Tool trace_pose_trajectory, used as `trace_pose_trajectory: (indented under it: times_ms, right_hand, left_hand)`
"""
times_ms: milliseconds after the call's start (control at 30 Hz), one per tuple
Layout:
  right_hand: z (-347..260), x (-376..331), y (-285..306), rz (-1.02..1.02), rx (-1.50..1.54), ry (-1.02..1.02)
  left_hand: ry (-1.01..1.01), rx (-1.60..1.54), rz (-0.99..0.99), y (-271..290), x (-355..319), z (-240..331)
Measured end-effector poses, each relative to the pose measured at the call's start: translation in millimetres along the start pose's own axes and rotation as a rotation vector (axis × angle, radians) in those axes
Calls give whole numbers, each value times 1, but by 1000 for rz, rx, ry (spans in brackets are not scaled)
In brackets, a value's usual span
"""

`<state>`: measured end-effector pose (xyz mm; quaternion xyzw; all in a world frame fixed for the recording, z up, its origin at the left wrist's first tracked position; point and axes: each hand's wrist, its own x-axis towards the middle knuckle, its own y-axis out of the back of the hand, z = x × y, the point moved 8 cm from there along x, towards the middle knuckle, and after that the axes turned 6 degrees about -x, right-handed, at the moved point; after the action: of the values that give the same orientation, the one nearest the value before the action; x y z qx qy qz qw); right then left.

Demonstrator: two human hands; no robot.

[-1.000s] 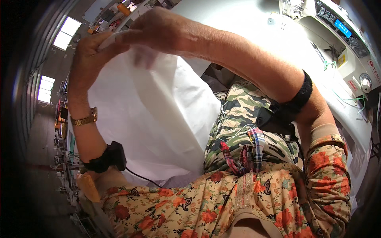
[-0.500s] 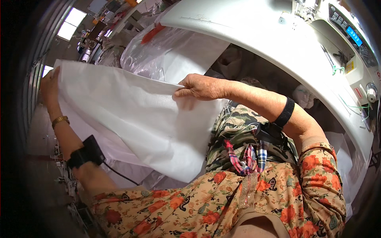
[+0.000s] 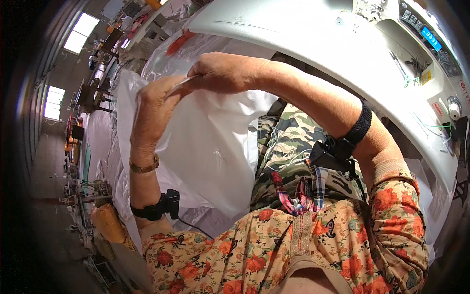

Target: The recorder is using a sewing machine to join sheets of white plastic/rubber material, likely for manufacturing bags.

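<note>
A large white sheet [image 3: 205,142], smooth and slightly glossy, hangs in soft folds over the left side of my lap. Its material is not certain. My right hand [image 3: 215,73] is closed at the sheet's upper edge, its fingers curled toward the left. Right beside it, my left hand [image 3: 156,100] also grips the edge, with a thin strip of the sheet showing between the two hands. Most fingertips of both hands are hidden by the backs of the hands. Part of the sheet also hangs to the left of my left wrist.
A white sewing machine table [image 3: 293,34] curves across the top and right, bearing a machine with a lit control panel [image 3: 431,39]. Clear plastic wrapping [image 3: 161,54] lies beyond my hands. Loose threads [image 3: 279,152] rest on my camouflage-patterned lap. Equipment lines the floor at left.
My left hand has moved right, from the sheet's far left corner to beside my right hand. My right hand has shifted up and left. The sheet has gone from stretched to folded and slack.
</note>
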<state>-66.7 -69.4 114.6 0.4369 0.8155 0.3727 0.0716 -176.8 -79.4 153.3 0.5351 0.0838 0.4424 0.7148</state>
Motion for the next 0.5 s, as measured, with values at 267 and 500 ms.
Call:
trace_pose_trajectory:
  times_ms: [267,500]
  right_hand:
    - [74,-60,17,295,233,-97]
    - [87,-95,21,367,475,-64]
  left_hand:
    - [18,-5,11,26,4,-27]
    - [165,-51,-52,29,24,-60]
